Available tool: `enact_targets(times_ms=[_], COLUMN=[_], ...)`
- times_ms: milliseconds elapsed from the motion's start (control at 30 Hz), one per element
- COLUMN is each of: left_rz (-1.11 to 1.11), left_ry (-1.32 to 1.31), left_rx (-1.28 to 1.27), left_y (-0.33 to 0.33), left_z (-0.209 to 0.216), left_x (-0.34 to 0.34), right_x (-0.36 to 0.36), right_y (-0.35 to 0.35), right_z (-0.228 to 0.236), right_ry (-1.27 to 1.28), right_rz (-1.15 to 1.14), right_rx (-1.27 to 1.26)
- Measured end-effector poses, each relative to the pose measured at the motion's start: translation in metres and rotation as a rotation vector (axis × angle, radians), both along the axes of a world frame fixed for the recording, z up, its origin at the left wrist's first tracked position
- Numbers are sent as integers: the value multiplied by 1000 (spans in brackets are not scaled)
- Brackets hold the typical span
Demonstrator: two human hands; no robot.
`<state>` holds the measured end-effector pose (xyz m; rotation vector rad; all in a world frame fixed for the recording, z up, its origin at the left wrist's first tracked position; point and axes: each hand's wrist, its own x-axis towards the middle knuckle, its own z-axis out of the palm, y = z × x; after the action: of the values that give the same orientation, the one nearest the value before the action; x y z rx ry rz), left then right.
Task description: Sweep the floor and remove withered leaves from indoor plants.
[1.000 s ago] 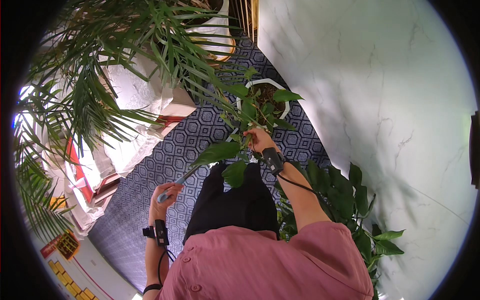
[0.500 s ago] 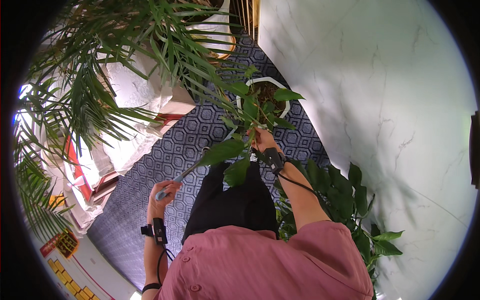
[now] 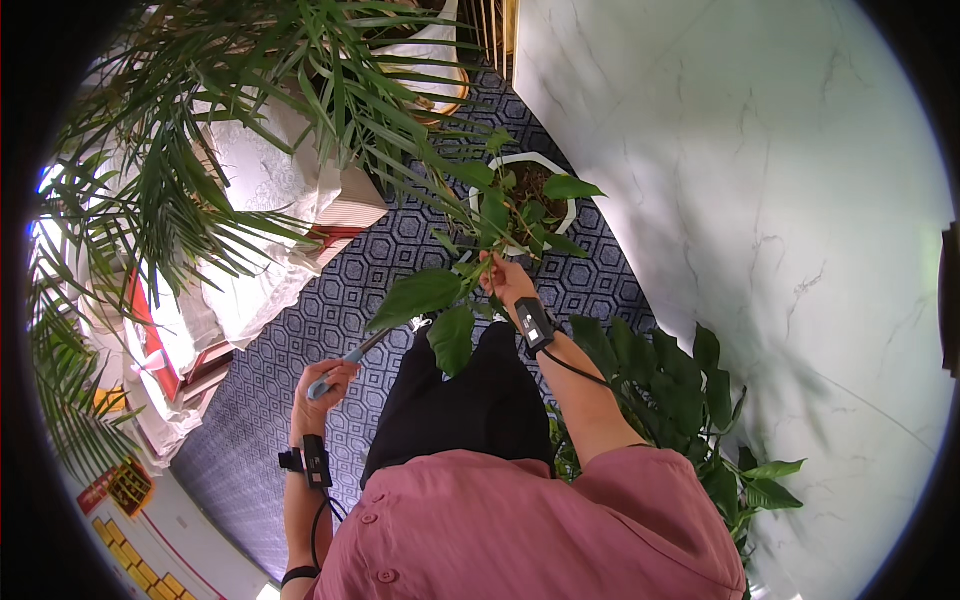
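A leafy green plant (image 3: 540, 213) grows from a white angular pot (image 3: 565, 225) with brown soil, in front of me on the floor. My right hand (image 3: 508, 281) is closed around one of its stems just on my side of the pot. Large drooping leaves (image 3: 418, 297) hang to the left of that hand. Lower at the left, my left hand (image 3: 328, 380) grips a tool with a blue-grey handle (image 3: 320, 387) and a slim grey shaft (image 3: 373, 342). Its far end passes behind a large leaf, so the kind of tool cannot be made out.
Palm fronds (image 3: 340, 90) spread over the upper left, above a cloth-covered piece of furniture (image 3: 265, 180). A pale marbled surface (image 3: 790, 230) fills the right side. Dark leafy foliage (image 3: 690, 380) stands beside my right arm, over patterned blue carpet (image 3: 370, 275). Cables run from the wrist devices.
My right hand has shifted slightly left with the stem, and the large leaves have swung left and down. The left hand has barely moved and still grips the tool.
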<state>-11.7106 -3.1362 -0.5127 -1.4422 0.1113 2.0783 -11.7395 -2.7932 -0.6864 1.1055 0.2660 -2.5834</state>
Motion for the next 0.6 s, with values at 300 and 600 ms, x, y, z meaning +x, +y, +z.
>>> enact_targets(times_ms=[300,600], left_rz=[-12,-17], left_ry=[-23,-24], left_rx=[16,16], left_y=[6,3], left_z=[5,1], left_x=[2,5], right_x=[3,1], right_y=[-2,-5], right_z=[5,-11], right_ry=[223,228], right_rz=[-26,-116], right_rx=[154,70])
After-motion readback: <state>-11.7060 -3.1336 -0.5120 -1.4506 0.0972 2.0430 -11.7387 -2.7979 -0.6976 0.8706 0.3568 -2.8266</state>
